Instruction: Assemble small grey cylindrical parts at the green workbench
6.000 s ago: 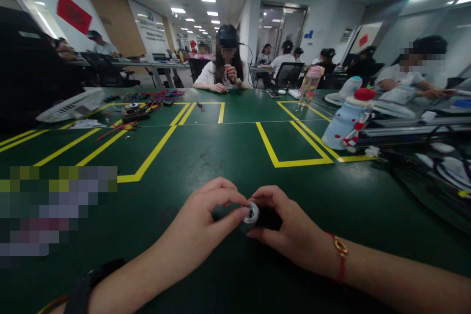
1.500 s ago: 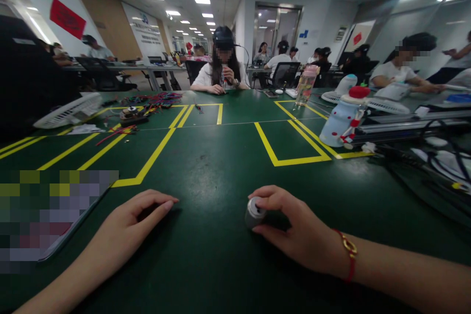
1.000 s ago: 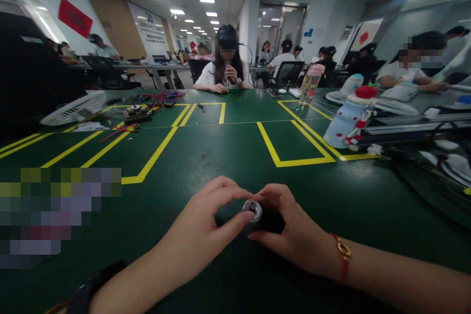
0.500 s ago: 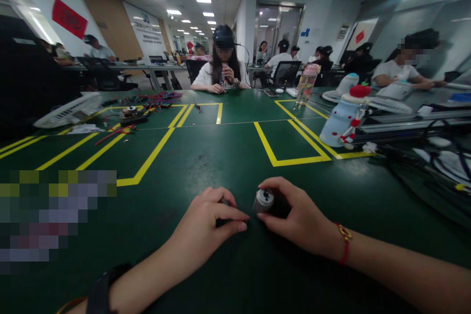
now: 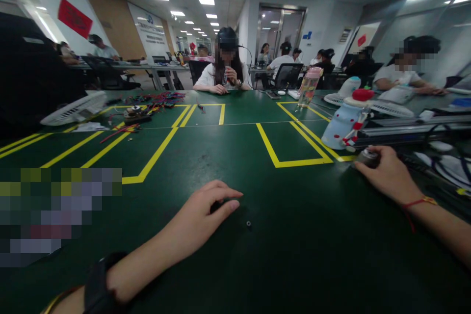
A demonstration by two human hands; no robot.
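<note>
At the right, my right hand (image 5: 390, 174) has its thumb and fingers around a small silver cylindrical motor (image 5: 368, 157), close beside the blue bottle (image 5: 338, 125). My left hand (image 5: 211, 208) lies over the table's middle, fingers stretched out with a gap between thumb and forefinger, and nothing shows in it. Just below and right of its thumb tip, a tiny dark ring-shaped part (image 5: 248, 224) with a lighter centre rests on the green tabletop (image 5: 294, 235), apart from both hands.
Metal profiles (image 5: 408, 130) and black cables lie at the right edge. A clear drink bottle (image 5: 308, 89) stands farther back. At the left are tangled wires (image 5: 162, 99) and a white fan (image 5: 75, 108). Across the table sits a person (image 5: 222, 73). Yellow tape (image 5: 301, 162) marks the surface.
My right hand has carried the motor from the middle to the far right. The left hand's fingers have straightened slightly, and the tiny ring-shaped part now shows on the table.
</note>
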